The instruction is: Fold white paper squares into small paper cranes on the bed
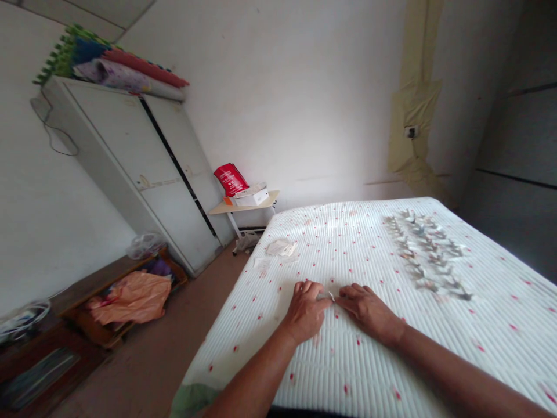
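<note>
Both my hands are low over the mattress, their fingertips meeting at a small piece of folded paper (332, 296). My left hand (306, 309) pinches its left side with curled fingers. From the right, my right hand (369, 310) has thumb and fingers closed at the other side. Most of the paper is hidden by the fingers. Several small folded paper figures (429, 247), looking like cranes, stand in rows on the right of the bed. Beyond my left hand lie some loose paper sheets (281, 248).
The mattress (331, 360) has a ribbed white cover with red specks. Left of it stand a small table (273, 197) with a red bag (230, 179) and white box (252, 197), a grey cabinet (126, 145), and a low wooden shelf holding an orange plastic bag (133, 296).
</note>
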A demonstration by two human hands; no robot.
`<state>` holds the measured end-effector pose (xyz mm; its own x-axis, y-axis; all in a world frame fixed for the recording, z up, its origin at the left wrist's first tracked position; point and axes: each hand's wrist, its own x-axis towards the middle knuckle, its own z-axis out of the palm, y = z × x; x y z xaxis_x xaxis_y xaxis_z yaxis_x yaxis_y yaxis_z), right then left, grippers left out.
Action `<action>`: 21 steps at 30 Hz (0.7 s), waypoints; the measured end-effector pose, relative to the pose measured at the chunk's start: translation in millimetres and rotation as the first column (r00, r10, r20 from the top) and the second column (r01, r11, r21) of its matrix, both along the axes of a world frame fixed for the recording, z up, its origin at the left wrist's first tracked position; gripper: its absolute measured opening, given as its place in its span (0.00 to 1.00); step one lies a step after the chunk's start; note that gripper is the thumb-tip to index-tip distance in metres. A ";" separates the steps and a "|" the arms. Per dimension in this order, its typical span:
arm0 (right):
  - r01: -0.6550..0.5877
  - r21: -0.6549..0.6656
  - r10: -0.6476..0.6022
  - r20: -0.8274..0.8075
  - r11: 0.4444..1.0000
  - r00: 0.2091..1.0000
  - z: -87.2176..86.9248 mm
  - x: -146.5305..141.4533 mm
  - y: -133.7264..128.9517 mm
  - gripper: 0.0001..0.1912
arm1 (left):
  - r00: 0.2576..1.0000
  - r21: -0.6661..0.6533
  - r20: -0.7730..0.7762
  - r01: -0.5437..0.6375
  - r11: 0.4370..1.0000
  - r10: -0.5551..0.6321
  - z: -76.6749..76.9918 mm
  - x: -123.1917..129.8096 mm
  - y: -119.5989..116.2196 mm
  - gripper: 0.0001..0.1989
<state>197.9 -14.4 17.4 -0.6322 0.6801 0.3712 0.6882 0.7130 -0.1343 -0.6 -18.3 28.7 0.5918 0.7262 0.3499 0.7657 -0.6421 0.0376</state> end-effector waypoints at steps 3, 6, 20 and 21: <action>-0.016 -0.003 0.015 -0.030 1.000 0.999 -1.3 0.8 0.3 0.12 | 0.999 0.012 0.050 0.008 1.000 -0.009 -0.9 -1.6 -1.6 0.15; -0.020 -0.019 0.019 -0.067 1.000 0.998 -1.4 2.2 0.4 0.12 | 0.997 0.016 0.073 0.023 1.000 -0.024 -1.4 -2.6 -2.4 0.16; -0.071 -0.044 0.063 -0.175 0.997 0.983 -0.7 7.4 0.7 0.14 | 0.988 0.024 0.154 0.022 0.999 -0.026 -8.1 -6.7 0.5 0.17; -0.072 -0.039 0.064 -0.170 0.997 0.983 -1.1 7.4 0.8 0.14 | 0.987 0.023 0.156 0.029 0.999 -0.032 -8.4 -6.9 0.6 0.17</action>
<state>205.3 -13.6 16.3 -0.6088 0.6557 0.4465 0.6030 0.7483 -0.2766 -7.5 -17.6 20.3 0.5502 0.7002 0.4549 0.7315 -0.6669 0.1419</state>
